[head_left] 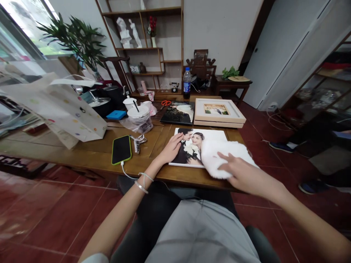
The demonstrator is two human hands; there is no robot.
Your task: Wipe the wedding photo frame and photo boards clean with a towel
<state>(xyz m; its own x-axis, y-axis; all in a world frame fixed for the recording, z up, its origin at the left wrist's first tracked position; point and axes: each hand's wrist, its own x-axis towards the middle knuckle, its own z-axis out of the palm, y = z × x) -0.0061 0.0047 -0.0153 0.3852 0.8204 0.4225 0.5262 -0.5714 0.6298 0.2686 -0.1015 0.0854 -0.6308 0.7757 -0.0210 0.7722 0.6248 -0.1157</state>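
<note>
A white photo panel (pixel 190 151) printed with a couple lies flat near the table's front edge. My left hand (pixel 171 148) rests on its left side, fingers stretched out over the edge and the print. A fluffy white cloth (pixel 211 157) covers the panel's right part and hangs past its right and front edges. On top of the cloth, my right hand (pixel 233 168) holds it against the panel, with some fingers extended; the underside of the grip is hidden. Just behind the panel are a dark glossy photo panel (pixel 175 111) and a light-framed picture (pixel 219 109).
On the wooden table (pixel 148 160) lie a charging phone (pixel 121 149), a blue box (pixel 116 115) and orange-handled scissors (pixel 165 103). A lidded cup (pixel 139 115), a bottle (pixel 187 84) and a paper bag (pixel 82 117) stand there too. Another person's legs (pixel 296 135) show at right.
</note>
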